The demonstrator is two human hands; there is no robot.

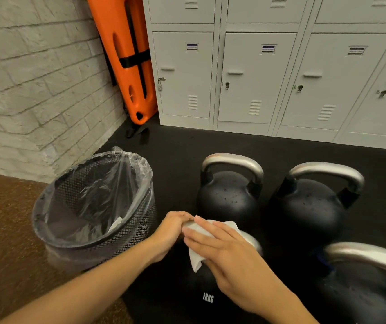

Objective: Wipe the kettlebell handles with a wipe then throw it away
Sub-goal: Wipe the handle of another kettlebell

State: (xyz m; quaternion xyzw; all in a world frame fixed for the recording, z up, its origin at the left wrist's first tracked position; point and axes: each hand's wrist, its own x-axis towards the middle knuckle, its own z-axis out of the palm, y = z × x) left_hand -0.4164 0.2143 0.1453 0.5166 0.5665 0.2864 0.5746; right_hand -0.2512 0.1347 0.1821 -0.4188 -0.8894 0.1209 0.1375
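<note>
Several black kettlebells with steel handles stand on the dark mat. The nearest one (207, 298), marked 12KG, is under my hands. My left hand (172, 237) grips the left end of its handle. My right hand (224, 251) holds a white wipe (198, 256) wrapped over the handle (254, 242), most of which is hidden. Two more kettlebells stand behind, one at the centre (229, 195) and one to the right (309, 204). Another (362, 288) sits at the lower right.
A black mesh bin (126, 228) with a clear liner stands left of the kettlebells, a white scrap inside. Grey lockers (255, 76) line the back. An orange board (129, 54) leans in the corner by the brick wall (35, 78).
</note>
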